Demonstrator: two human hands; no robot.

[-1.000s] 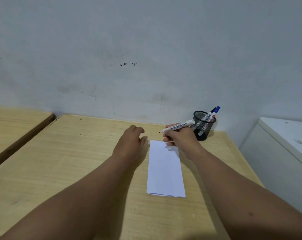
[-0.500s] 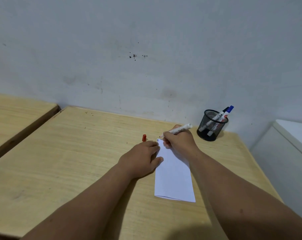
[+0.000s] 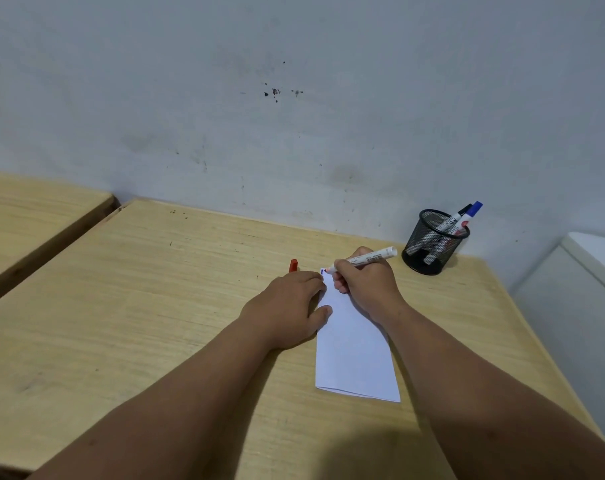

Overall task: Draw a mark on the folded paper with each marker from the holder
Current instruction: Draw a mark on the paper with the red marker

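Two bare forearms reach in from the bottom edge and meet over the far end of the folded paper [image 3: 354, 355], which lies flat on the wooden counter [image 3: 155, 306] with its fold toward the person. The left hand [image 3: 287, 306] lies palm down, fingers loosely curled and grasping nothing, its fingertips and thumb resting on the paper's left edge near the far corner. The right hand [image 3: 366, 284] is bent at the wrist, its grip closed around a white marker [image 3: 370, 258] in a writing hold; the barrel slants up and to the right past the knuckles, and the tip points down at the far left corner of the sheet, where a small blue mark [image 3: 323, 271] shows. Whether the tip touches the paper cannot be told. A red cap [image 3: 293, 265] lies on the counter just beyond the left hand's knuckles, apart from the paper. A black mesh holder [image 3: 434, 241] stands near the wall, to the right of the right hand, with two more markers [image 3: 462, 220] leaning in it, one blue-capped.
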